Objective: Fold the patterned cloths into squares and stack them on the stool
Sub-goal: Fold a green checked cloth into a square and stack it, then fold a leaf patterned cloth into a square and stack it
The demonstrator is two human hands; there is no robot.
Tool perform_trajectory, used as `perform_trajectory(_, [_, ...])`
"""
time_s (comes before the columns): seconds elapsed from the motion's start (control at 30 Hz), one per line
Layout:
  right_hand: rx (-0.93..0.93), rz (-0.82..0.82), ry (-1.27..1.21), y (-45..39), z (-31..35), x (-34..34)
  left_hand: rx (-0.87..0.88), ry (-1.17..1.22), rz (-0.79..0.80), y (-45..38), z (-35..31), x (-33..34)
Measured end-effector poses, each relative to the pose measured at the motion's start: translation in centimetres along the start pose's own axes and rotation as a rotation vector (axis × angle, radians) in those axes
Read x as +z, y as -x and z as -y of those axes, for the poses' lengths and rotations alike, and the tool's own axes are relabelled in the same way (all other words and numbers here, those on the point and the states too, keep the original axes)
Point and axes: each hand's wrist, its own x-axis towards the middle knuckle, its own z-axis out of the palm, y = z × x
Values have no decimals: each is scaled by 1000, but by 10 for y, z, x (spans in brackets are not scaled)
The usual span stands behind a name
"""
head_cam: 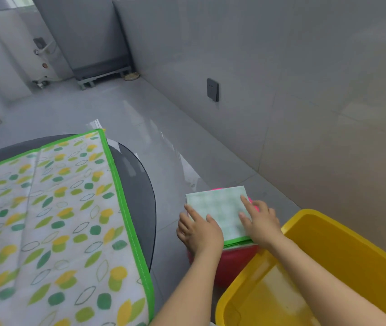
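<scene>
Two bare arms reach out from the bottom of the view, over a yellow tub (342, 255). Both hands rest on a folded cloth (220, 212) that sits on a pink stool (239, 255).

Left hand (199, 231) lies flat on the near left corner of the square, fingers straight. Right hand (261, 221) lies on the right side, fingers straight too, one finger pointing up along the edge. Neither grip is closed on anything; both just press down.

This looks like the stacking step. To do it well, press softly and slide the square until its sides line up with the ones under it. Keep the stack in the middle of the stool, since the square looks about as wide as the seat and could slip off. Lift the hands straight up so nothing drags.

That folded cloth shows its pale green back, with a bright green hem along the near edge. More green edges peek out under it, so it seems to be a small pile.

On the dark round bench (138, 184) to the left lies a big open cloth (53, 220) with green and yellow leaves and a green border. It is not folded yet, so more work is left.
</scene>
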Motion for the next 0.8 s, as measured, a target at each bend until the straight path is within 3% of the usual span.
perform_trajectory(0.23, [-230,-271,-263,52,46,-80,269,384,97,55,-36,-92])
perform_trajectory(0.47, [-464,-436,-309,129,123,-142,516,521,-34,98,-13,-221])
perform_trajectory(0.6, [-593,-444,-301,175,177,-150,574,504,-95,115,36,-280])
perform_trajectory(0.8, [-797,-321,-260,234,248,-117,606,441,-141,135,132,-332])
